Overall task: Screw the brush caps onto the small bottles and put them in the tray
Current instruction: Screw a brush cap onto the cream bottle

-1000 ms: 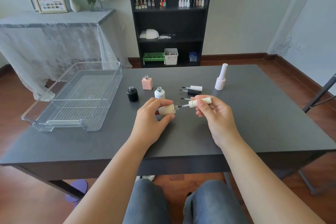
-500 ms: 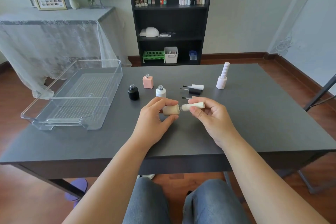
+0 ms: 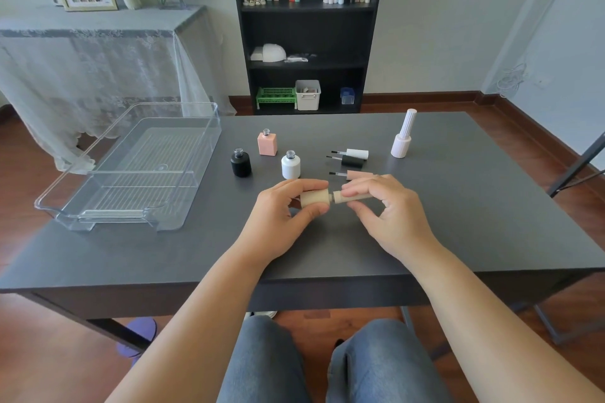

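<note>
Left hand [image 3: 278,219]: grips round matte beige bottle [image 3: 314,197]
Right hand [image 3: 389,209]: pinches slim beige cap [image 3: 355,197] at bottle's neck
Tray [image 3: 108,206]: clear ribbed plastic

the flat worktop [image 3: 458,206] is dark grey. on it are a clear plastic tray with ribbed floor [image 3: 131,167], a small black glass bottle [image 3: 241,163], a pink square bottle [image 3: 267,143], a white round bottle [image 3: 290,165], a beige bottle [image 3: 314,198] and a tall pale lilac capped bottle [image 3: 403,136].

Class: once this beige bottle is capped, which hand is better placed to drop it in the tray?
Left. The left hand already grips the beige bottle, and the clear tray sits on its side.
</note>
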Motion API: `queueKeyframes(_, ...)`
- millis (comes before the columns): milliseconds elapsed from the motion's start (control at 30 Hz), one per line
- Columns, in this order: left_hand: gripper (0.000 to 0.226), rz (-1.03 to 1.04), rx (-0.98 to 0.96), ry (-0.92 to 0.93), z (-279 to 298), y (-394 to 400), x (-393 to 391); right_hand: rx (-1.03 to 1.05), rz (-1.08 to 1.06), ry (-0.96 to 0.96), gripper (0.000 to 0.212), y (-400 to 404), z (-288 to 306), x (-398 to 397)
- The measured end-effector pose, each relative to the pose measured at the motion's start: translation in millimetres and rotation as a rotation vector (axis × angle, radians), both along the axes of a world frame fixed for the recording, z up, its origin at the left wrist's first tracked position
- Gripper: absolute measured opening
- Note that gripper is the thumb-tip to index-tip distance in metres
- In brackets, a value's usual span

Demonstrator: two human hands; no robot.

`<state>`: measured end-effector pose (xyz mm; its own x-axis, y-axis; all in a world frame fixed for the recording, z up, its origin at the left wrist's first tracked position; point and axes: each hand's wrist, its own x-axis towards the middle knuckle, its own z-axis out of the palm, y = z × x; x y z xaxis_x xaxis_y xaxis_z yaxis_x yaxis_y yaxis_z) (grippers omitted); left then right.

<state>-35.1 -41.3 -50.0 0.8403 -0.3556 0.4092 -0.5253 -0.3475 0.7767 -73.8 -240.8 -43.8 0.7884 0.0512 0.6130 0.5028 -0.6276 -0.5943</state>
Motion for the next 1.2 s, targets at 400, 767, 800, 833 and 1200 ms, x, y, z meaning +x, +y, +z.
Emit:
queueKeyframes(400,0.034,-0.102,-0.151,0.227,0,2,0,-0.018,0.084,-0.024,0.021,-8,3,-5)
queueKeyframes(767,0.032,-0.059,-0.075,-0.014,3,2,-2,0.23,0.14,0.326,0.025,-6,-1,-2)
queueKeyframes(800,0.031,-0.056,-0.074,-0.027,3,2,-2,0.238,0.163,0.29,0.027,-8,-2,-3)
queueKeyframes(833,0.031,-0.053,-0.071,-0.038,3,1,-2,0.239,0.177,0.261,0.03,-11,-4,-3)
queueKeyframes(1200,0.031,-0.03,-0.042,-0.079,5,1,-4,0.352,0.028,0.299,0.017,-6,-8,-5)
